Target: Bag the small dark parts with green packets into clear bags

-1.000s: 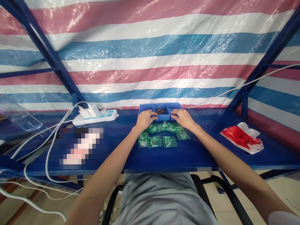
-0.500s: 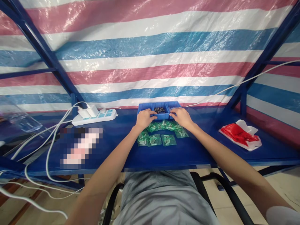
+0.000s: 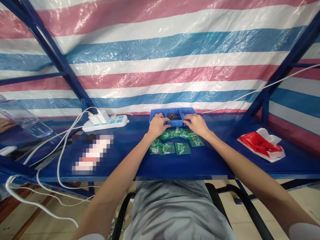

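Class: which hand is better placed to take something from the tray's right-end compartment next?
Right, probably. The right hand rests at that compartment of the blue tray; the left hand sits by the left end.

Bright, even light is spread over everything, and glossy glare is seen on the striped tarp (image 3: 160, 66) beyond the 2 hands. Only faint shadows are cast beneath the left hand (image 3: 157, 125) and right hand (image 3: 197, 124). The frame bars (image 3: 57, 63) far to either side are bowed (wide-angle distortion). A patch (image 3: 92, 151) left of the hands is pixelated.
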Available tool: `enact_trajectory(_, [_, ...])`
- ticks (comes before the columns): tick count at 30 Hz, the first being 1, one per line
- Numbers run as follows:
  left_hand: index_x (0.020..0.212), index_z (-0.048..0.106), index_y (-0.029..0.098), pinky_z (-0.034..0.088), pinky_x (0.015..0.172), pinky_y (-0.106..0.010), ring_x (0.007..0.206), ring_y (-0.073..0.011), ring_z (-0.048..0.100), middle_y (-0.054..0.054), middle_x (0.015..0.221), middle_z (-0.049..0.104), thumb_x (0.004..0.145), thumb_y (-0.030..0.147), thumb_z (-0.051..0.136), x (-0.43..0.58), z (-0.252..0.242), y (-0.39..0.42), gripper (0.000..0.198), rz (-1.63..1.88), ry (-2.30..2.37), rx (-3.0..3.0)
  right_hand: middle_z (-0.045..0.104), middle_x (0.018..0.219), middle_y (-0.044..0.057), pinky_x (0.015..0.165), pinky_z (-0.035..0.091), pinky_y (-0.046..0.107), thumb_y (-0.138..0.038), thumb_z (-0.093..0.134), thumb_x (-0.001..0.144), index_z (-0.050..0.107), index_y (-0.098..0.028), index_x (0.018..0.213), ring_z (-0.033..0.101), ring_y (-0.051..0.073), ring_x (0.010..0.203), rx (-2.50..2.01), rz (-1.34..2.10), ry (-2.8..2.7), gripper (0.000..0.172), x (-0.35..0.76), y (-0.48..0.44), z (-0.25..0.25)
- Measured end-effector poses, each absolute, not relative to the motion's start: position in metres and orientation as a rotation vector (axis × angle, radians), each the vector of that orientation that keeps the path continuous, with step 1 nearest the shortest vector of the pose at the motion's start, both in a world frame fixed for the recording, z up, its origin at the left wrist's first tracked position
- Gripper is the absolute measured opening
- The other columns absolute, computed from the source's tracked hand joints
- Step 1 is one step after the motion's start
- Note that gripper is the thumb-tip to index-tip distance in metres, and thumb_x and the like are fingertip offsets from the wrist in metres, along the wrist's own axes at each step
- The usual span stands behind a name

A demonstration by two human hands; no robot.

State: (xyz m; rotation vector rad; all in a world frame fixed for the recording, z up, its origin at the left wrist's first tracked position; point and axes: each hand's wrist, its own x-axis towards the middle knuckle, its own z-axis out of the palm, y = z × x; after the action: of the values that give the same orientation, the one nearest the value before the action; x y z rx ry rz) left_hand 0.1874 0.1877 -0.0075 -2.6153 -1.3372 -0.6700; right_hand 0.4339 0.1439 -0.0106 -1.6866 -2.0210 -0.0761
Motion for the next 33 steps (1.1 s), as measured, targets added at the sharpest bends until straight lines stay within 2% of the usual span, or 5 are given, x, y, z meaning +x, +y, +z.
enact_trajectory(10, [0.112, 0.073, 0.024, 0.041, 0.093, -0.043, 0.112, -0.03, 0.049, -0.011, 0.116, 0.052, 0.089, 0.033, 0.071, 0.192, -0.015, 0.181, 0.024, -0.729, -1.318, -2.54, 0.075, 0.116, 0.009, 0.1, 0.049, 0.037, -0.028, 0.056, 0.097, 0.076, -0.02, 0.109, 0.068, 0.026, 0.111, -1.65, -0.053, -2.007, 0.024, 0.431, 0.14, -0.007])
enact_trajectory(16, [0.108, 0.073, 0.022, 0.04, 0.093, -0.044, 0.113, -0.0296, 0.05, -0.011, 0.12, 0.051, 0.089, 0.033, 0.071, 0.191, -0.008, 0.177, 0.021, -0.804, -1.242, -2.553, 0.078, 0.103, 0.008, 0.091, 0.054, 0.035, -0.028, 0.06, 0.093, 0.074, -0.019, 0.11, 0.073, 0.023, 0.093, -1.527, 0.153, -1.827, 0.024, 0.433, 0.143, -0.005])
enact_trajectory(23, [0.109, 0.073, 0.022, 0.041, 0.097, -0.045, 0.117, -0.0306, 0.05, -0.013, 0.124, 0.052, 0.089, 0.03, 0.07, 0.192, 0.017, 0.168, 0.022, -0.901, -1.167, -2.554, 0.076, 0.097, 0.01, 0.063, 0.058, 0.028, -0.056, 0.056, 0.095, 0.067, -0.018, 0.107, 0.074, 0.022, 0.079, -1.378, 0.66, -1.404, 0.042, 0.432, 0.145, 0.0])
enact_trajectory(28, [0.105, 0.074, 0.023, 0.044, 0.1, -0.045, 0.122, -0.0302, 0.049, -0.012, 0.129, 0.05, 0.09, 0.032, 0.069, 0.192, 0.035, 0.143, 0.018, -0.975, -1.056, -2.58, 0.074, 0.11, 0.017, 0.072, 0.061, 0.035, -0.074, 0.037, 0.095, 0.063, -0.02, 0.118, 0.075, 0.027, 0.088, -1.238, 1.215, -1.191, 0.064, 0.426, 0.129, 0.02])
enact_trajectory(33, [0.105, 0.073, 0.024, 0.046, 0.1, -0.046, 0.123, -0.0304, 0.053, -0.01, 0.139, 0.047, 0.093, 0.029, 0.066, 0.188, 0.034, 0.097, 0.015, -0.993, -1.046, -2.589, 0.072, 0.123, 0.014, 0.08, 0.061, 0.039, -0.048, 0.052, 0.097, 0.062, -0.021, 0.126, 0.073, 0.027, 0.1, -1.128, 1.33, -1.229, 0.041, 0.408, 0.116, 0.028])
